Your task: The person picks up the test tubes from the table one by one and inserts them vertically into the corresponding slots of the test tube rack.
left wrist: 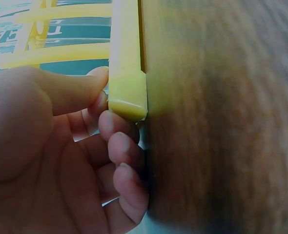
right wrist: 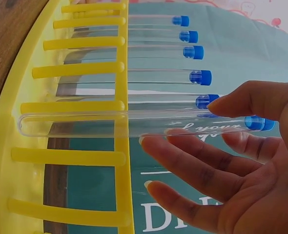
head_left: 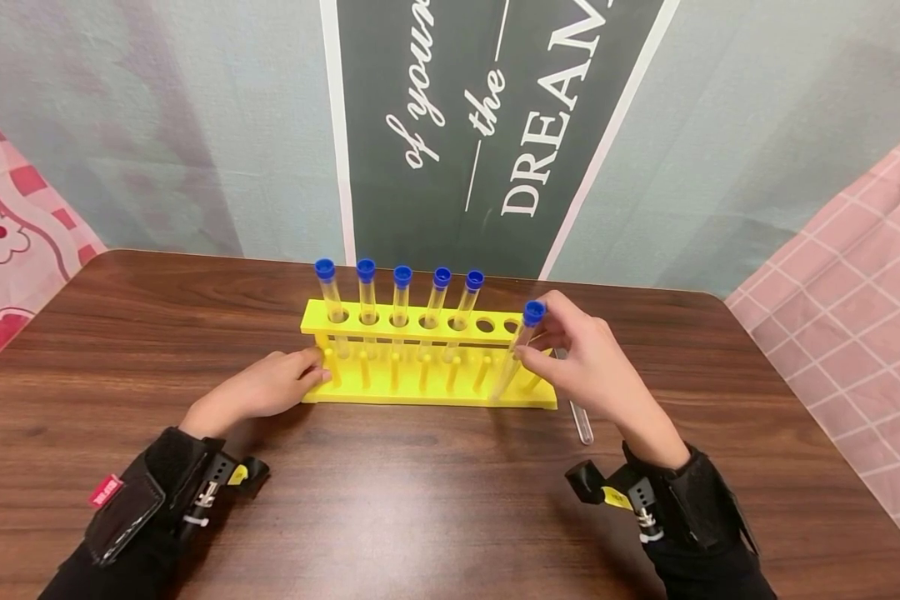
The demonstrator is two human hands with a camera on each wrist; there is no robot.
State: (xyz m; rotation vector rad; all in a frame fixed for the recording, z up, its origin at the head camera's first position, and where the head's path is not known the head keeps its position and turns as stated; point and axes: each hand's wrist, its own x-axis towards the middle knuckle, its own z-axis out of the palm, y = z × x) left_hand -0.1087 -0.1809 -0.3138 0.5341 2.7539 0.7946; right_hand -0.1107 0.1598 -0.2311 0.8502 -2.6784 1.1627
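Observation:
A yellow test tube rack [head_left: 427, 400] stands on the table, with several clear test tubes [head_left: 401, 296] with blue caps upright in its left and middle holes. My left hand [head_left: 270, 385] grips the rack's left end; in the left wrist view the thumb lies on one side of the yellow base [left wrist: 127, 92] and curled fingers on the other. My right hand [head_left: 585, 358] pinches another blue-capped test tube [right wrist: 75, 126] near its upper part. This tube is tilted in front of the rack's right part, its rounded bottom outside the holes.
A clear tube [head_left: 582, 423] lies on the brown wooden table [head_left: 405, 500] just right of the rack, partly hidden by the right hand. Behind the table hangs a grey-green cloth [head_left: 270, 125] with white lettering. Pink cloths [head_left: 870, 333] border both sides.

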